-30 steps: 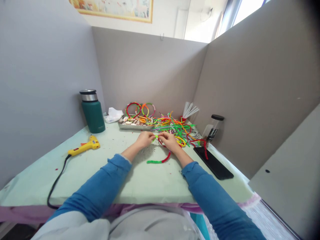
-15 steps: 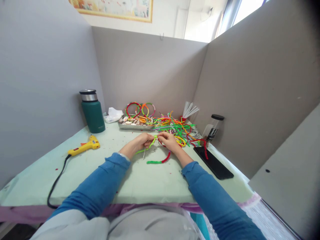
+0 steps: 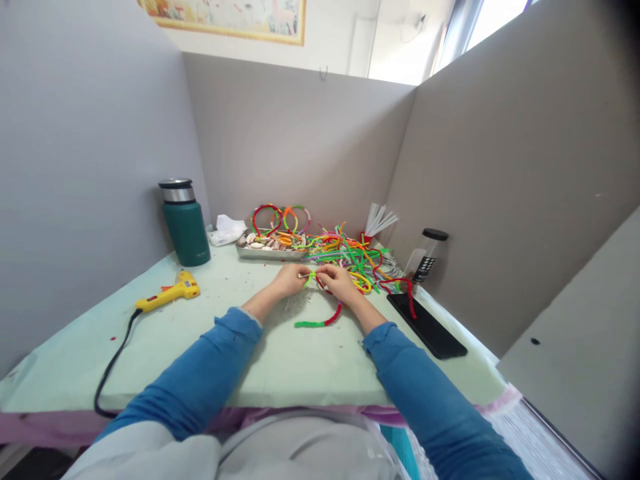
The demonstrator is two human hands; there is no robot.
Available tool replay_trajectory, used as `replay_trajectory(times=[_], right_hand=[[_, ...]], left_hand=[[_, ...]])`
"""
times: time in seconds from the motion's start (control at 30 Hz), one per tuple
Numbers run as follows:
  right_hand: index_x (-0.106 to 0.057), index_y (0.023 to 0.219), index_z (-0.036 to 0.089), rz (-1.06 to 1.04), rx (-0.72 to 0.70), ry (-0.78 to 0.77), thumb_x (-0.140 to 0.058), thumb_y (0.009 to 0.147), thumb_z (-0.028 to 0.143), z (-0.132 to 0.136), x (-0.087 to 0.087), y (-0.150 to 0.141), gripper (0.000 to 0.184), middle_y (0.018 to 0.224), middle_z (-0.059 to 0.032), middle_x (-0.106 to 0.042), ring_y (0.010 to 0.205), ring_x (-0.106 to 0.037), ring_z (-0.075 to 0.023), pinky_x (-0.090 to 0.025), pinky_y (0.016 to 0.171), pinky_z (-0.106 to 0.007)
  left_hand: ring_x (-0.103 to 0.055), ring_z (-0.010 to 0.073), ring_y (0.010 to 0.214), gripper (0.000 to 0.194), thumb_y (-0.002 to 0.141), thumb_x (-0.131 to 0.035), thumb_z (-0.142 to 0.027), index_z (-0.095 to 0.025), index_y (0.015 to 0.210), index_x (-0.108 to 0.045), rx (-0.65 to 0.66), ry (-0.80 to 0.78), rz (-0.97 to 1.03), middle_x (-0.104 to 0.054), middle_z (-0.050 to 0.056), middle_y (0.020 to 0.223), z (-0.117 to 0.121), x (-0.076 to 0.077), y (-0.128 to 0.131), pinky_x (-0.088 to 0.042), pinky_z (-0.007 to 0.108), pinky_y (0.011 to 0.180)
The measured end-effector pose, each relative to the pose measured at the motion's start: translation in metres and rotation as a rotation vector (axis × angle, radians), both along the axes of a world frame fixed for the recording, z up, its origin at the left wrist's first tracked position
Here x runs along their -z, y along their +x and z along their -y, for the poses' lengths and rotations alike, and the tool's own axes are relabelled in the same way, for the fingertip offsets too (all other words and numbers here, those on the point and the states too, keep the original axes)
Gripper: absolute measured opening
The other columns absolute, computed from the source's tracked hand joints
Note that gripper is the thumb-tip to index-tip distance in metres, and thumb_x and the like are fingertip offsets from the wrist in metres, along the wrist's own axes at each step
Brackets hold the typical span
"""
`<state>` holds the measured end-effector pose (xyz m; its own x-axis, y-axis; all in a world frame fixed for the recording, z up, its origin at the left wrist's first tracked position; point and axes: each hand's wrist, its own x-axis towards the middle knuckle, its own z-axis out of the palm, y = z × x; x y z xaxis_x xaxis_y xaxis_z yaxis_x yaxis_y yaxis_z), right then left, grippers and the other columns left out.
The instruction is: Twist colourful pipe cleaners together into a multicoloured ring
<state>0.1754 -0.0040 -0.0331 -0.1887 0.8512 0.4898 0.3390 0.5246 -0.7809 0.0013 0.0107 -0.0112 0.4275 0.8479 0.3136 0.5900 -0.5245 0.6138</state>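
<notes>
Fuzzy strand [image 3: 332, 319] looks half-done to us; its red-and-green tail lies loose on our table [image 3: 310, 380]; our left hand [image 3: 289, 280] and right hand [image 3: 339, 283] nearly meet, pinching a yellow-green bit [image 3: 313, 275]; closed loops [image 3: 253, 220] sit behind.

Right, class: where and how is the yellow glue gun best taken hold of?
Grip the glue gun around its long, slim handle, probably coming from above with the left hand. It lies on its side, handle toward the near left, wider body farther off, cord trailing nearer.
</notes>
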Motion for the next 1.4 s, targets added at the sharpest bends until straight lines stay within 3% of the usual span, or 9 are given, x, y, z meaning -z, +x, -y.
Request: replay_trajectory(times=[0.07, 0.13, 0.33, 0.63, 0.83, 1.03, 1.4], right_hand=[[-0.059, 0.083, 0.016, 0.002, -0.003, -0.005, -0.048, 0.074, 0.032, 0.000, 0.000, 0.000, 0.021, 0.059, 0.0019, -0.054, 0.051, -0.044, -0.0093, -0.035, 0.050, -0.021], [-0.059, 0.083, 0.016, 0.004, -0.004, -0.006, -0.048, 0.074, 0.032, 0.000, 0.001, -0.001, 0.022, 0.059, 0.0020, -0.054, 0.050, -0.044, -0.0093, -0.035, 0.050, -0.021], [-0.059, 0.083, 0.016, 0.007, 0.001, -0.008, -0.048, 0.074, 0.032, 0.000, 0.000, -0.001, 0.021, 0.059, 0.0021, -0.054, 0.051, -0.044, -0.0096, -0.035, 0.050, -0.021], [-0.061, 0.083, 0.016, 0.013, 0.009, 0.015, -0.048, 0.074, 0.031, 0.000, -0.001, 0.000, 0.022, 0.059, 0.0015, -0.055, 0.052, -0.045, -0.0099, -0.035, 0.051, -0.022], [-0.061, 0.084, 0.016, 0.030, 0.001, 0.018, -0.048, 0.075, 0.033, 0.002, -0.002, -0.001, 0.023, 0.060, 0.0012, -0.055, 0.051, -0.045, -0.0101, -0.035, 0.050, -0.022], [-0.061, 0.085, 0.017, 0.068, -0.008, 0.026, -0.047, 0.076, 0.035, 0.008, -0.004, -0.001, 0.025, 0.058, 0.0013, -0.054, 0.051, -0.045, -0.0104, -0.034, 0.049, -0.022], [-0.062, 0.086, 0.017, 0.104, -0.016, 0.065, -0.048, 0.077, 0.034, 0.012, -0.007, -0.003, 0.023, 0.058, 0.0018, -0.053, 0.052, -0.044, -0.0104, -0.033, 0.051, -0.022]], left_hand=[[-0.055, 0.0127, 0.062, 0.024, 0.069, -0.052, -0.019, -0.016, 0.086, -0.069, -0.015, 0.180, -0.087, -0.067, 0.003, 0.076, 0.001, 0.000, 0.000, -0.039, 0.022, 0.060], [-0.056, 0.0137, 0.066, 0.025, 0.069, -0.051, -0.020, -0.018, 0.085, -0.069, -0.024, 0.261, -0.130, -0.068, 0.004, 0.079, 0.002, -0.001, 0.000, -0.039, 0.022, 0.062], [-0.056, 0.0133, 0.065, 0.025, 0.070, -0.052, -0.025, -0.018, 0.086, -0.069, -0.078, 0.269, -0.157, -0.068, 0.004, 0.078, 0.006, -0.004, 0.000, -0.038, 0.021, 0.061], [-0.054, 0.0129, 0.063, 0.026, 0.074, -0.052, -0.034, -0.018, 0.082, -0.070, -0.059, 0.251, -0.109, -0.068, 0.004, 0.074, 0.004, -0.004, -0.002, -0.035, 0.022, 0.059], [-0.050, 0.0104, 0.054, 0.034, 0.071, -0.054, -0.044, -0.013, 0.074, -0.069, -0.050, 0.048, 0.022, -0.064, 0.002, 0.060, 0.002, -0.003, -0.002, -0.034, 0.020, 0.050], [-0.036, 0.0065, 0.034, 0.044, 0.065, -0.057, -0.054, -0.011, 0.061, -0.064, -0.051, -0.254, 0.174, -0.044, -0.003, 0.036, 0.006, -0.006, -0.002, -0.029, 0.021, 0.041], [-0.034, 0.0042, 0.034, 0.040, 0.058, -0.067, -0.047, -0.009, 0.069, -0.062, -0.116, -0.683, 0.496, -0.052, 0.000, 0.047, 0.007, -0.011, 0.001, -0.024, 0.021, 0.035]])
